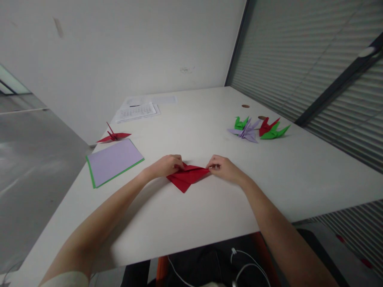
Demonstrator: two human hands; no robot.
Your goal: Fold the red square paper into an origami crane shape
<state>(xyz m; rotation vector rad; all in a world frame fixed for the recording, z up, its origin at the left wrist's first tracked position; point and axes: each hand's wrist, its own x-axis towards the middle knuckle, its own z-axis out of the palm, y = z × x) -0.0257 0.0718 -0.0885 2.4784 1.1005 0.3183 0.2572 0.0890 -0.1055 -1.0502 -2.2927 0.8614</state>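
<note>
A partly folded sheet of red origami paper lies on the white table in front of me, one corner pointing toward me. My left hand is closed on its left side, the fingers curled over the upper fold. On the other side, my right hand pinches the paper's right tip between thumb and fingers. The far edge of the paper stands slightly raised between the two hands. My left fingers partly cover the left part of the paper.
Purple and green paper sheets are stacked at the left, with a red paper crane just behind. Several folded cranes, among them a purple one, stand at the right. Printed papers lie farther back, near the wall.
</note>
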